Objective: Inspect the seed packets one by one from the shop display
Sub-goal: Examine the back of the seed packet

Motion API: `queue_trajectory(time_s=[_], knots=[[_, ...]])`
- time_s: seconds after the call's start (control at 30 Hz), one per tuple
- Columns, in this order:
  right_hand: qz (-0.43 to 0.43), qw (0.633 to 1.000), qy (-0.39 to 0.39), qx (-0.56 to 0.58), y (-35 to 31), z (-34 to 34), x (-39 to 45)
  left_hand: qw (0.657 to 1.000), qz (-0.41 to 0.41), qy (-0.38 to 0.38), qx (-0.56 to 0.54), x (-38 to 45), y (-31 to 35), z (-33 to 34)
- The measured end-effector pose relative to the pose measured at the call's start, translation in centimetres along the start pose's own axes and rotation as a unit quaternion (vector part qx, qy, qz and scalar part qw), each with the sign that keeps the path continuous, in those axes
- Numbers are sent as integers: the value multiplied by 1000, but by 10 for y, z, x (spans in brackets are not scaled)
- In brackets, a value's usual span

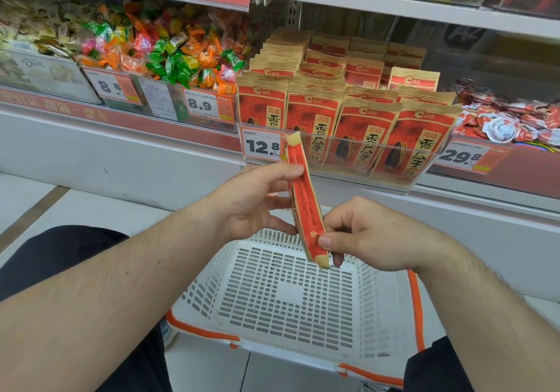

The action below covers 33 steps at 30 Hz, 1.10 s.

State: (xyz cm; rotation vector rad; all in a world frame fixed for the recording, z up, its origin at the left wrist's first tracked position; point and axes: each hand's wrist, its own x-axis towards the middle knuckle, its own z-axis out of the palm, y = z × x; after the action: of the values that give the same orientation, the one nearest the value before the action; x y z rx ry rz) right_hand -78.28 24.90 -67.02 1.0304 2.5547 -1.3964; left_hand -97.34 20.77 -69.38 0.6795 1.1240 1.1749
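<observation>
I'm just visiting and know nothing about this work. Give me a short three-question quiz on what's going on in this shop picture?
1. True or false: the white basket on the floor already has packets in it.
2. Which hands grip the seed packet? A) left hand only B) right hand only C) both
3. Fill in: the price tag on the clear display bin of matching packets reads ____.

Key: 1 false, it looks empty; 2 C, left near the top, right pinching the lower end; 3 12.8.
</observation>
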Motion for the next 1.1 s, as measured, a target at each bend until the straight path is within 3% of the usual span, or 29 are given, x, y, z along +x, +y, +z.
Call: queue_trajectory(time_s=[0.2,0.33,0.43,0.53,0.67,0.8,1.1], knots=[[-2,999,46,22,-2,-2,0,1000,19,-4,-24,1,2,-3],[24,978,171,118,6,-2,6,997,36,-57,-49,-2,4,-3],[40,970,140,196,10,1,12,991,38,-116,-57,-1,3,-6],[21,965,136,223,10,10,15,991,45,-119,-44,-1,1,-6],[20,957,197,214,11,16,20,994,58,-86,-30,-2,0,-2],[28,954,283,93,13,13,22,989,133,-37,56,-2,-1,-3],[-29,917,396,23,7,7,13,967,197,-55,154,-2,1,-10]])
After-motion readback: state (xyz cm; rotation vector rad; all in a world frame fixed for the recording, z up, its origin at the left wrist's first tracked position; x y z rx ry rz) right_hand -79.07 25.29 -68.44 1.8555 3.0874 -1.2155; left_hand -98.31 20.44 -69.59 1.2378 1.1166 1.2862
